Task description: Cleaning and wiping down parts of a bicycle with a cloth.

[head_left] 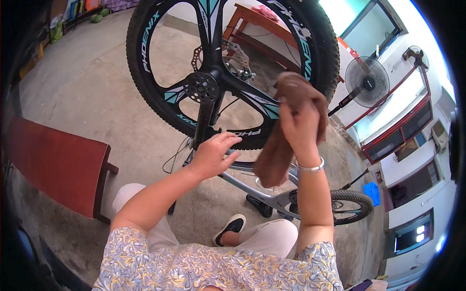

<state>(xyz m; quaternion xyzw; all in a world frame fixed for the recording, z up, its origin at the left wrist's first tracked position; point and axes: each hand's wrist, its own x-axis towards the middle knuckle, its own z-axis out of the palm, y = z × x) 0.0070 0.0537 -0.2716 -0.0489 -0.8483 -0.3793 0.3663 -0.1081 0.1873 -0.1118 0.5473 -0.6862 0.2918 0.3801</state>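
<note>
A large black bicycle wheel (pixel 135 72) with three broad spokes and teal and white markings rises in front of me. Its black fork leg (pixel 203 121) runs down to the silver-grey frame (pixel 238 183). In my right hand (pixel 303 128) is a bunched brown cloth (pixel 273 162), held against or just in front of the wheel's right lower side; exact contact is hard to tell. Part of the cloth hangs below the hand. My left hand (pixel 213 154) is empty, fingers apart, close to the wheel's lower rim and the fork.
A red-brown wooden bench (pixel 58 167) stands at the left. The bicycle's other wheel (pixel 352 206) is at the lower right, near a blue box (pixel 372 194). A standing fan (pixel 366 82) and a wooden table (pixel 262 22) are beyond the large wheel.
</note>
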